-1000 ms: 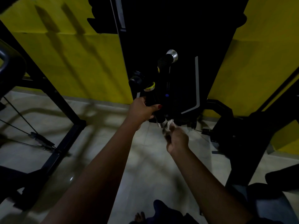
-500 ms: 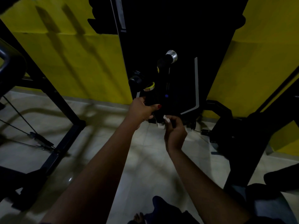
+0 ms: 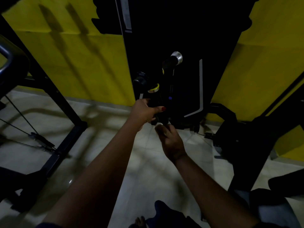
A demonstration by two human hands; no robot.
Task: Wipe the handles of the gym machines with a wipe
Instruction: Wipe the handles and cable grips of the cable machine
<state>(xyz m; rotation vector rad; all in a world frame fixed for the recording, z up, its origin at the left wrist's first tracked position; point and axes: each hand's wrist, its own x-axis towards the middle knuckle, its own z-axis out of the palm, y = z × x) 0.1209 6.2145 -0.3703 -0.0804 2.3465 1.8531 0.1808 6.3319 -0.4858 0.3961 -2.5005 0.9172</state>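
While left hand grips black handle mid-shaft, right hand sits just below handle's lower end, fingers bunched on wipe, pale, blurred. Judgement: this handle mid-wipe; silver-capped handle above it probably not yet done.

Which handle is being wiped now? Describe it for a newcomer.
Find the black machine column between the yellow wall panels. Low on its front, the black cylindrical handle is held by the left hand, with the right hand holding a white wipe at its lower end. Unlike the silver-capped handle above, it has a yellow ring on top.
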